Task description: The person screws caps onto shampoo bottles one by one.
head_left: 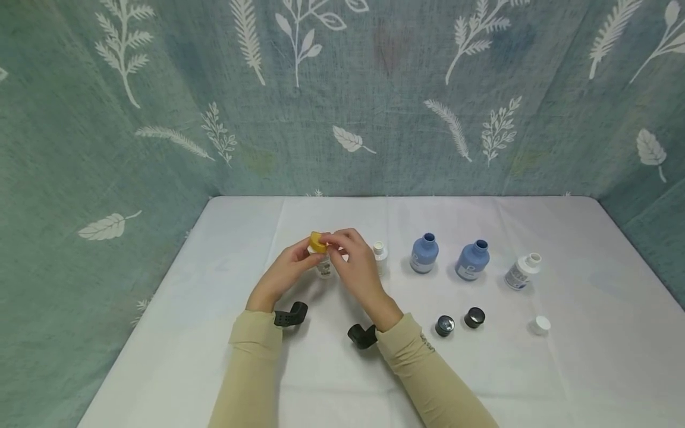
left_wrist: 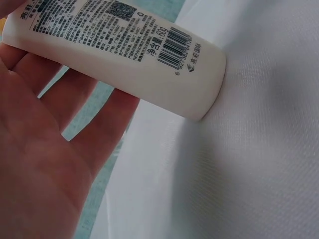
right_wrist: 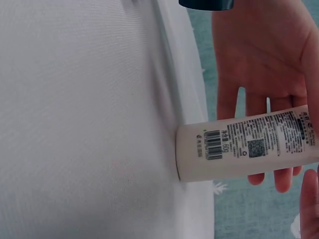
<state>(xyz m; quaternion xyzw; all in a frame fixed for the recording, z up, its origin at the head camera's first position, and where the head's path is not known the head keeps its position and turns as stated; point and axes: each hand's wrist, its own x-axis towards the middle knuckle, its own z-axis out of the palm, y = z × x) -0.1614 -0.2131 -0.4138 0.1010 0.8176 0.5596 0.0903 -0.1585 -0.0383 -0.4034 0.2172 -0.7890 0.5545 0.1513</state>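
Observation:
A white printed bottle [left_wrist: 134, 59] stands with its base on the white tablecloth, a yellow cap [head_left: 317, 242] at its top. My left hand [head_left: 286, 270] holds the bottle near its upper end. In the left wrist view, the fingers [left_wrist: 107, 127] of that hand pass behind the bottle. From the other side, my right hand [head_left: 355, 264] pinches the yellow cap with thumb and fingers. The right wrist view shows the bottle's barcode and small print; there the cap lies out of frame and only a few right fingertips [right_wrist: 309, 199] appear.
Right of my hands stand a small white bottle [head_left: 380, 255], two uncapped blue bottles [head_left: 424, 255] [head_left: 472, 261] and an uncapped white labelled bottle [head_left: 519, 274]. Nearer lie two black caps [head_left: 445, 326] [head_left: 474, 317] and a white cap [head_left: 540, 325]. A patterned curtain [head_left: 348, 107] hangs behind the table.

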